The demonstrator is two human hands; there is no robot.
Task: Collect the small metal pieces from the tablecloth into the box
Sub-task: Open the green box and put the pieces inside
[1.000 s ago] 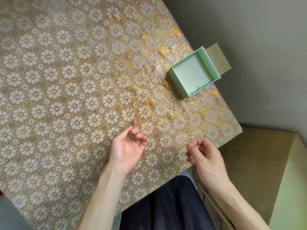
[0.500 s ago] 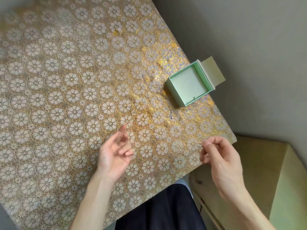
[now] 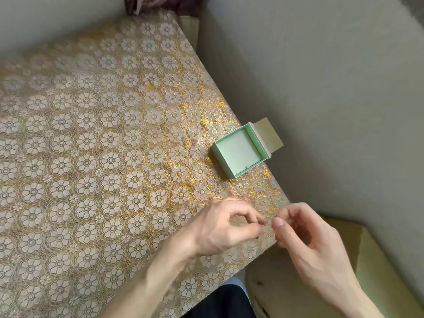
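The pale green box (image 3: 221, 162) stands open near the right edge of the gold flowered tablecloth (image 3: 91, 157), with a tiny metal piece (image 3: 246, 167) at its near inner wall. One small metal piece (image 3: 218, 188) lies on the cloth just in front of the box. Below it, my left hand (image 3: 224, 226) and my right hand (image 3: 307, 237) meet fingertip to fingertip over the table's edge. Both pinch at the same spot with thumb and forefinger. The small metal piece between them is blurred and hardly visible.
A grey wall (image 3: 321, 88) runs along the table's right side. A pale wooden block (image 3: 286, 283) sits below the table's corner. My dark trouser leg (image 3: 224, 304) shows at the bottom. A yellow speck (image 3: 149, 86) lies farther back on the cloth.
My left hand moved right and curled its fingers, meeting my right hand, which holds a small metal ring. The view has tilted, so more of the table's far end shows.
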